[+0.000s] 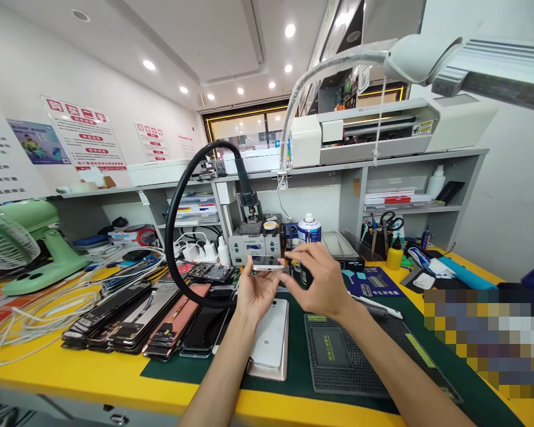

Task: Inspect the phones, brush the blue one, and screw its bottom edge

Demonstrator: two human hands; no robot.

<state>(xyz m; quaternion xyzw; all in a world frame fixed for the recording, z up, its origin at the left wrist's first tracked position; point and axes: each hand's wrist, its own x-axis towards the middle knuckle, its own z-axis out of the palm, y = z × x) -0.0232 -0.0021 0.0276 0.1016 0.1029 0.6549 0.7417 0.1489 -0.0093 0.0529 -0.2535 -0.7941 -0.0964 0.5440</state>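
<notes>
My left hand (258,292) is closed around a slim phone (267,267), palm up, with the thumb at its left edge. The phone is seen nearly edge-on, so most of its face is hidden. Close by on the right, my right hand (321,277) is curved, its thumb and fingers apart with a gap between them. Their tips are near the phone's right end; whether they touch it I cannot tell. Below, partly behind my left forearm, lies a white phone (269,338) on top of another one. A black ribbed repair mat (338,356) is under my right forearm.
Stacks of phone screens (129,314) lie to the left beside tangled white cables (40,308). A black hose (171,237) loops up from a hot air station (254,246). Behind stand a spray can (309,228) and yellow bottle (394,255). A green fan (40,243) stands far left.
</notes>
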